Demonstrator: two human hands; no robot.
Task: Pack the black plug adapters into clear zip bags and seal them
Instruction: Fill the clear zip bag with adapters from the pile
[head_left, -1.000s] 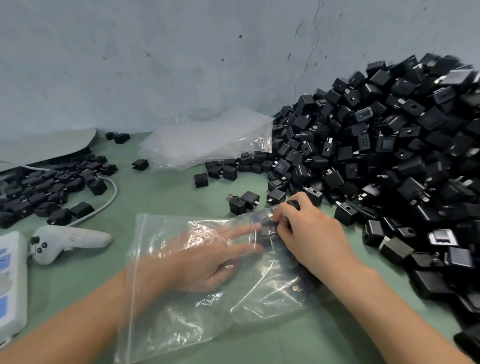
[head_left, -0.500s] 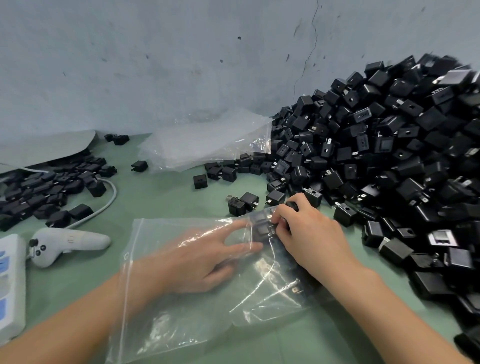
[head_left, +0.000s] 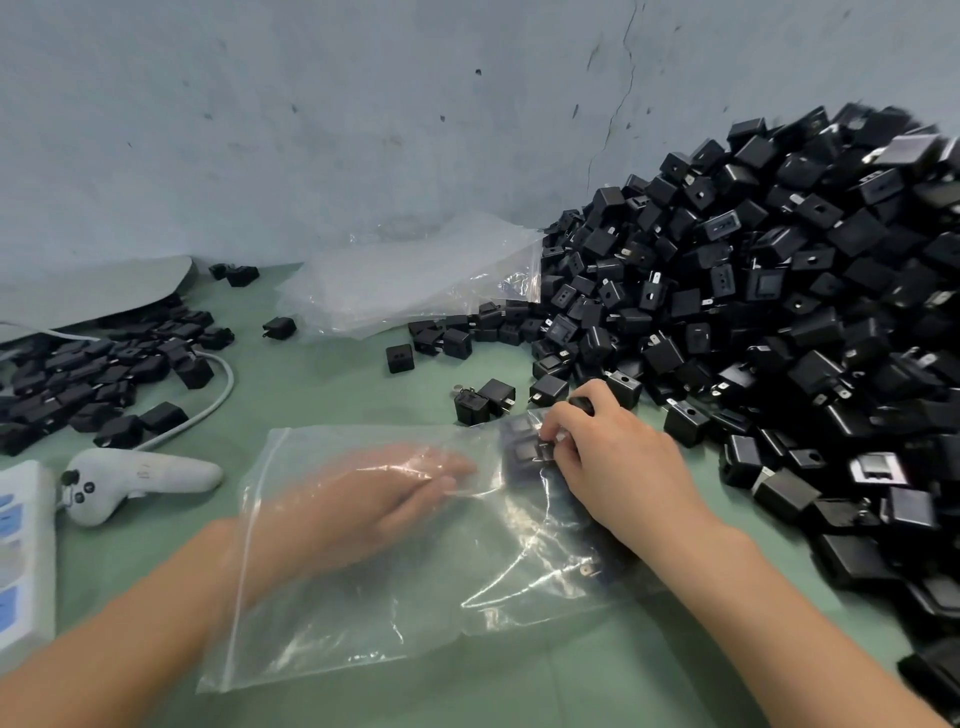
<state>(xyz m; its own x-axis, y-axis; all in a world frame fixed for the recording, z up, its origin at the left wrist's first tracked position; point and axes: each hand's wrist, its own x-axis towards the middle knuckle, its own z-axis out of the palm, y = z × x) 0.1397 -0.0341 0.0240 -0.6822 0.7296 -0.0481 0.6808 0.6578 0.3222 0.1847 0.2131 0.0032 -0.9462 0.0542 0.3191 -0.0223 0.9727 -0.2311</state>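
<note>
Head view: the clear bag (head_left: 363, 613) lies flat on the green table (head_left: 337, 384), close in front of the person. Its long axis runs left to right. The zip mouth points left and is unsealed, with the forearm going in through it.

The left hand (head_left: 384, 493) is inside the bag, fingers straight and flat, blurred. The right hand (head_left: 618, 462) is on top at the far right corner with its fingers curled. It pinches the adapters (head_left: 522, 449) there, apparently through the plastic. Something dark also sits under its forefinger, but I can't tell what.

The adapters sit bunched at the closed end. One more lies lower with its metal prongs showing, pointing roughly left.

Risks:
- The prongs could snag or pierce the thin plastic if the right hand squeezes hard.
- Pulling the left hand out could drag the bag along and tip the adapters toward the open mouth.
- The row could come apart if the pinch slips on the slick plastic.
- The big pile (head_left: 779, 312) sits just beside the right hand, so a nudge could roll loose ones onto the bag.
</note>
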